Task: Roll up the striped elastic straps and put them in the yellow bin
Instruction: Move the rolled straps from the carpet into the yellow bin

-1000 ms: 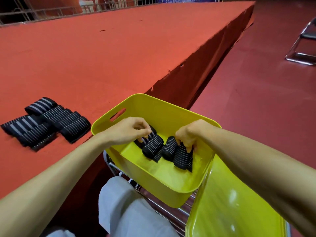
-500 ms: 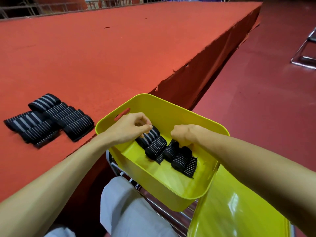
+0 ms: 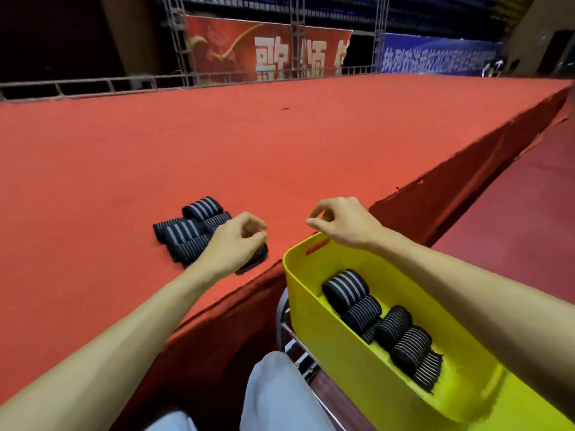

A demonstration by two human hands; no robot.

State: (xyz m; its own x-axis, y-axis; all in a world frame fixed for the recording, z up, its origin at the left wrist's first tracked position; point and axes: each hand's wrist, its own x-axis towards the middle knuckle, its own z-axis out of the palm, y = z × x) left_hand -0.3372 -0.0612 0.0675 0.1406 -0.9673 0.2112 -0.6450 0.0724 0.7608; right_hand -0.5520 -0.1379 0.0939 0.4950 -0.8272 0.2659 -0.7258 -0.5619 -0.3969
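The yellow bin [image 3: 336, 362] sits on a metal frame [image 3: 291, 340] just beside the edge of the red-carpeted stage [image 3: 249, 144]. Inside it, rolled striped straps [image 3: 385, 325] lie touching in a diagonal row along the bottom: four plump rolls show plainly, and two flatter pieces are tucked in among them. More striped straps [image 3: 186, 231] lie in a loose pile on the stage, near its edge and left of the bin. The left hand [image 3: 231, 244] is over the right part of that pile, its grip loosely curled and empty; contact with the straps cannot be told. The right hand [image 3: 342, 223] is above the bin's far rim, near the handle slot, its fingers loosely bent and holding nothing.
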